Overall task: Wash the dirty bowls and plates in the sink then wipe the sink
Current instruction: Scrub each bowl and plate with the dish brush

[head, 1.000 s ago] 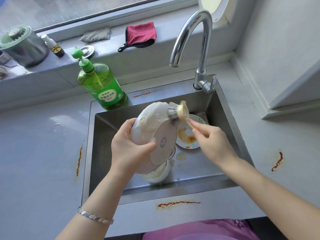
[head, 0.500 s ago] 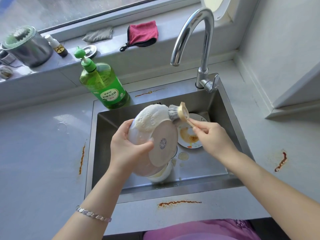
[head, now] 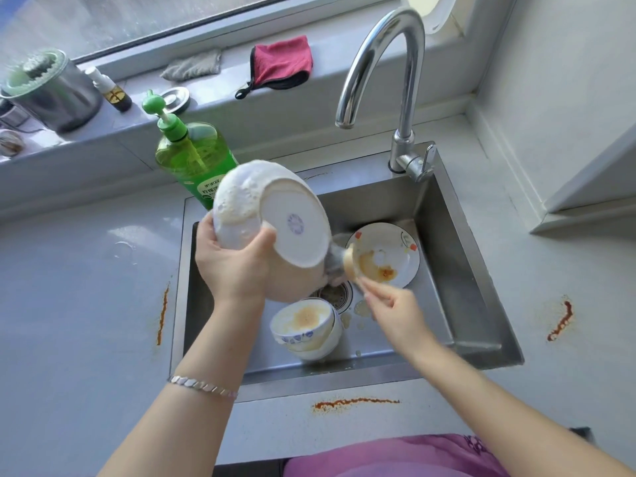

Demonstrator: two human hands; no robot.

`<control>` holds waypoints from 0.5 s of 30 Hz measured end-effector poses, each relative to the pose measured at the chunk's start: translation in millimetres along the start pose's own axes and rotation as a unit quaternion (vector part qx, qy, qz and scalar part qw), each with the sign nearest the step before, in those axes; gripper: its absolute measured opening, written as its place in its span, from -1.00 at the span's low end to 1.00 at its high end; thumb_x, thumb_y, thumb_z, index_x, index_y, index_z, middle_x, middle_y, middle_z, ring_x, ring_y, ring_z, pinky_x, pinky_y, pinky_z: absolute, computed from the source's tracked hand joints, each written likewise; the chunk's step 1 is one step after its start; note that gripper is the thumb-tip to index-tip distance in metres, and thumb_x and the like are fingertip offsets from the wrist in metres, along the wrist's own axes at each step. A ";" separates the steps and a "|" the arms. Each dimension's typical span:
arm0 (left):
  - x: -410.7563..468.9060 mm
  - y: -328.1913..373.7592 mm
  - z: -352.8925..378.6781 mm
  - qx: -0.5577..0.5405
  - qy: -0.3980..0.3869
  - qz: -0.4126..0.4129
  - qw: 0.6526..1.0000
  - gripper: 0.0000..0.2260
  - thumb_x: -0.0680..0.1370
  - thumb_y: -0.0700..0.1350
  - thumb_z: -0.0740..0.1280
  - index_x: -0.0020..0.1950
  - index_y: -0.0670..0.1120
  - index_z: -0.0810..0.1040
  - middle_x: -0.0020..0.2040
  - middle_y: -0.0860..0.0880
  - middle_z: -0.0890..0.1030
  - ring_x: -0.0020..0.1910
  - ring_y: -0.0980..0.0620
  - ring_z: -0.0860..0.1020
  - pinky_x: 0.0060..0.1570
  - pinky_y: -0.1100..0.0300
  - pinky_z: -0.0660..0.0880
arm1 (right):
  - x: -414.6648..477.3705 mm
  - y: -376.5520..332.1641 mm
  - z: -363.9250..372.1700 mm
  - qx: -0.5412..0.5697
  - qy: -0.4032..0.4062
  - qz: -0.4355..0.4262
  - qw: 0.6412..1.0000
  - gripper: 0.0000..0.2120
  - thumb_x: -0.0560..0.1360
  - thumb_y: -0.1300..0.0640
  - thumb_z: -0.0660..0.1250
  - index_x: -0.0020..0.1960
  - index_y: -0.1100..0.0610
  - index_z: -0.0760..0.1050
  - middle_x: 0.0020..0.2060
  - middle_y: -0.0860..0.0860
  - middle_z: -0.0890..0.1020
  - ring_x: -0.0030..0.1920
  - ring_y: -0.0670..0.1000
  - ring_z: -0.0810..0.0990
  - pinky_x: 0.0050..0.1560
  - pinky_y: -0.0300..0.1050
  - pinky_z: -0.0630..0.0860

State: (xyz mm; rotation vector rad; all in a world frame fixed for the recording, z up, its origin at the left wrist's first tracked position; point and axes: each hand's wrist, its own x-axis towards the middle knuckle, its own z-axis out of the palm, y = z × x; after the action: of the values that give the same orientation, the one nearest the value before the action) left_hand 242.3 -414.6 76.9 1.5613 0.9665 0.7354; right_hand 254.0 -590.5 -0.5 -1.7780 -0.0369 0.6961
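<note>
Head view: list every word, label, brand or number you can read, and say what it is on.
Green soap bottle: label with Chinese characters, partly hidden by the held bowl, too blurred to read.
Bowl's base: blue stamp, too blurred to read.
Small brown bottle on the sill: mark too small to read.
No text can be quoted.

This is a home kitchen. A stainless steel sink (head: pixel 464 270) is set into a pale tabletop (head: pixel 86 304) streaked with reddish sauce, and a curved chrome tap (head: pixel 409 63) stands at its back edge. A green pump bottle of dish soap (head: pixel 192 156) sits beside the basin. Inside lie a food-stained plate (head: pixel 395 249) and stacked bowls (head: pixel 303 325). Behind, under a window (head: pixel 137 15), a windowsill (head: pixel 223 98) carries a red cloth (head: pixel 282 62), a grey cloth (head: pixel 192 67) and a metal pot (head: pixel 51 91).
</note>
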 end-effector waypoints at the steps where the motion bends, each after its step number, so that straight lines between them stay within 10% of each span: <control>1: 2.5 2.8 2.6 -0.008 0.016 0.004 1.000 -0.54 0.19 -0.13 0.45 0.08 0.02 0.49 -0.06 0.03 0.61 -0.16 0.12 0.59 -0.05 0.21 0.56 | -9.7 0.2 6.0 0.000 -0.023 -0.007 1.000 -0.68 0.57 0.24 0.20 0.30 0.06 0.45 0.10 -0.20 0.55 0.09 -0.28 0.47 0.06 -0.46 0.33; 7: 7.1 10.4 10.9 -0.056 0.040 0.003 0.998 -0.59 0.33 -0.29 0.46 0.06 0.05 0.45 -0.07 0.07 0.58 -0.15 0.12 0.59 0.02 0.17 0.55 | 7.4 -14.1 2.3 0.023 0.023 -0.012 0.999 -0.66 0.57 0.27 0.18 0.32 0.11 0.43 0.04 -0.21 0.53 0.17 -0.15 0.52 0.13 -0.36 0.37; 11: 2.9 12.2 13.2 -0.069 0.053 0.009 0.996 -0.54 0.33 -0.28 0.46 0.16 0.00 0.44 -0.01 0.06 0.57 -0.08 0.09 0.59 0.06 0.17 0.56 | -20.8 -19.5 15.5 0.012 -0.019 -0.049 0.999 -0.64 0.57 0.26 0.18 0.32 -0.01 0.40 -0.42 -0.39 0.53 -0.31 -0.30 0.53 -0.16 -0.44 0.41; 15: 4.8 10.9 11.5 -0.089 0.050 -0.008 0.995 -0.54 0.30 -0.24 0.45 0.13 0.04 0.44 -0.02 0.04 0.59 -0.09 0.08 0.61 0.02 0.17 0.56 | -11.8 -21.2 8.9 0.019 0.028 -0.032 0.999 -0.66 0.57 0.26 0.18 0.31 0.02 0.43 0.04 0.02 0.66 0.03 -0.04 0.62 0.12 -0.08 0.52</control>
State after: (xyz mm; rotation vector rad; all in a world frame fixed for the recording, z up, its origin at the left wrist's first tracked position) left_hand 256.6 -416.4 85.1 1.3709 0.9589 0.8710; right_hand 246.8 -580.1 22.0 -1.7521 -0.0431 0.5980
